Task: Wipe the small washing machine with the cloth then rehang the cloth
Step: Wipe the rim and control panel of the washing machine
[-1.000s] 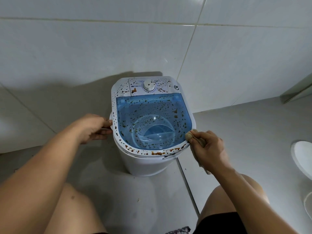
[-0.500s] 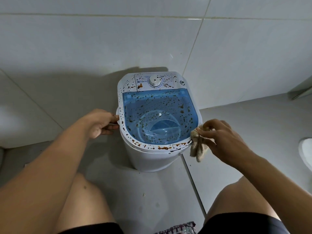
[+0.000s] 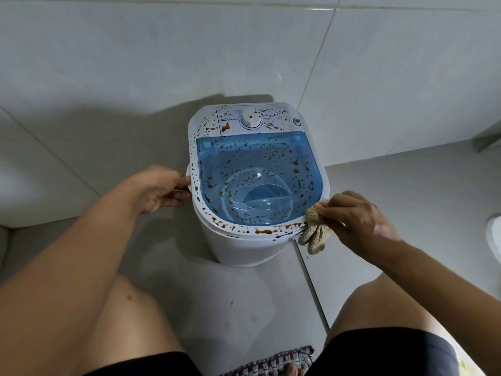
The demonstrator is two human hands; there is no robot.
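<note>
— Where is the washing machine [image 3: 257, 185]?

— It stands on the tiled floor [image 3: 244, 308], right up against the tiled wall [image 3: 162, 63], between the person's bare knees. It is small and white with a see-through blue lid [image 3: 254, 175] on top and a round dial [image 3: 250, 118] on the panel at its far edge.

— Is it dirty?

— Yes. Brown spatters cover the lid, the panel round the dial and the white rim. The thickest brown blobs sit along the near edge of the rim.

— What is the left hand [image 3: 160, 188] up to?

— Its fingers are curled round the handle [image 3: 189, 183] on the machine's left side, gripping it.

— And the right hand [image 3: 357, 218]?

— It pinches a bunched beige cloth [image 3: 313, 229] between thumb and fingers. The cloth touches the rim at the near right corner of the machine, and a loose end hangs down beside the white body.

— Is the cloth on the lid itself?

— No, just at the edge of the rim; the blue lid lies just beside it.

— Anything else on the floor?

— A woven mat [image 3: 273, 362] with a chequered pattern at the bottom edge of the view, between the legs. The edge of something white [image 3: 493, 234] shows on the floor at the far right; I cannot tell what it is. A few small specks lie on the tile before the machine.
</note>
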